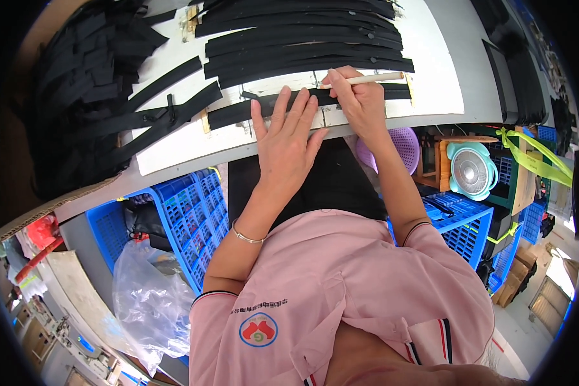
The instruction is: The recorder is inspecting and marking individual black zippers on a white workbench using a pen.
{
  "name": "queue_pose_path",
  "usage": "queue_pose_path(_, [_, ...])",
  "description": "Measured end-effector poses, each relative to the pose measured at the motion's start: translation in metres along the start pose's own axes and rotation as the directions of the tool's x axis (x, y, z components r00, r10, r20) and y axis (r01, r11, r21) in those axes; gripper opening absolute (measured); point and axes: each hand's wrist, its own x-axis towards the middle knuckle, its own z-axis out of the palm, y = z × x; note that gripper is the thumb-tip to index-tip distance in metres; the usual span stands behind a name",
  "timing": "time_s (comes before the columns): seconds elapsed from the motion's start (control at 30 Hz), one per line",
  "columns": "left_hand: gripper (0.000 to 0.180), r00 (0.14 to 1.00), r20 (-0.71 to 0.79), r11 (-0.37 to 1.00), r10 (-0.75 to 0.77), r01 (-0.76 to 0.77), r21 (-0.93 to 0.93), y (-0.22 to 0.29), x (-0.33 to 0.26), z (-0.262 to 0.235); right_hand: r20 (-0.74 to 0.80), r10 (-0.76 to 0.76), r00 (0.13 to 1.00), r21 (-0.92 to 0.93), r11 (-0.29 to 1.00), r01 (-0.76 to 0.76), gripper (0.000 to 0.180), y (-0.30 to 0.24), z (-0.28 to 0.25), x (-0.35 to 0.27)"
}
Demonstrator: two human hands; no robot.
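Note:
My left hand [285, 145] lies flat with its fingers spread, pressing on a black fabric strip [231, 116] near the table's front edge. In my right hand [365, 106] is a slim white pen [385, 78], gripped between thumb and fingers. Its tip is at the strip's upper edge, just right of my left fingertips, and partly hidden by my fingers. The strip lies across a white board [439, 61] with drawn lines and tape pieces. Beyond my hands, several more black strips [302, 46] lie side by side on the board.
A cardboard box [96, 193] at left holds a heap of black strips [87, 77], some trailing onto the board. Blue crates [193, 215] stand below the table, with a clear plastic bag [151, 302] nearby. At right are a purple basket [405, 148] and a small turquoise fan [471, 170].

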Motion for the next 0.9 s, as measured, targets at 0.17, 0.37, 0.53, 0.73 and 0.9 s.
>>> queue_pose_path(0.17, [0.05,1.0,-0.004,1.0,0.005,-0.005,0.007,-0.001,0.0,0.001,-0.036,-0.152,0.988,-0.036,0.988,0.151,0.026,0.007,0.006,0.002])
queue_pose_path(0.37, [0.05,1.0,-0.019,1.0,0.02,-0.02,0.014,-0.001,0.001,0.002,0.002,-0.064,0.998,0.021,0.998,0.064,0.027,0.01,-0.004,-0.004])
queue_pose_path(0.53, [0.051,0.999,-0.039,0.999,0.033,-0.032,0.019,-0.002,0.001,0.003,0.085,-0.105,0.991,0.032,0.994,0.103,0.029,0.006,-0.006,-0.003])
queue_pose_path(0.73, [0.053,0.999,-0.04,0.999,0.03,-0.031,-0.028,-0.003,-0.002,0.002,0.136,-0.099,0.986,-0.015,0.995,0.102,0.029,0.006,-0.006,-0.002])
queue_pose_path(0.9, [0.058,0.993,-0.107,0.995,-0.058,0.05,-0.082,-0.016,-0.01,-0.012,0.072,-0.038,0.997,0.131,0.991,0.028,0.028,0.013,-0.006,-0.003])
